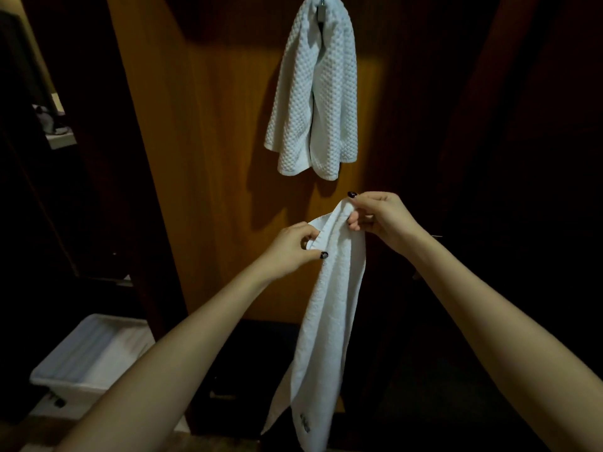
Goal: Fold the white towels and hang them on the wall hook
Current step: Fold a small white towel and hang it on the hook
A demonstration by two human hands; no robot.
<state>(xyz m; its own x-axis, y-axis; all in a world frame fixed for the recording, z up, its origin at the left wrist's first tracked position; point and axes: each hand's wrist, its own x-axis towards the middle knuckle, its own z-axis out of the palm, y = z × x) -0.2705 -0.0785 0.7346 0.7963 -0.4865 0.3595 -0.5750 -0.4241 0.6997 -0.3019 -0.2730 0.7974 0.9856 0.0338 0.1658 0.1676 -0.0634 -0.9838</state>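
Head view looks down two bare forearms toward a lit wooden panel (212, 158), with most of the surroundings lost in darkness. Both hands hold a white towel (329, 321) by its top edge, in front of the panel's lower part. The left hand (290, 247) pinches the towel's left upper corner, thumb and fingers closed on the hem; the fingertips are partly tucked behind the cloth, so only a dark-painted thumbnail shows clearly. The right hand (380, 216) grips the bunched top just beside it and slightly higher, fingers curled shut on the fabric. The cloth hangs in a long narrow drape between the arms, its lower end running to the bottom edge of the picture, where it is cut off. A small dark mark near the bottom hem is too blurred to read.

Above the hands, well apart from them, a second white towel (313, 102) with a waffle weave hangs doubled over a metal wall hook (321, 9); only the hook's small front face shows, and the top of the towel is clipped by the frame. At lower left sits a pale bin (65, 367), its contents indistinct. Objects on a shelf at far left are too dim to identify
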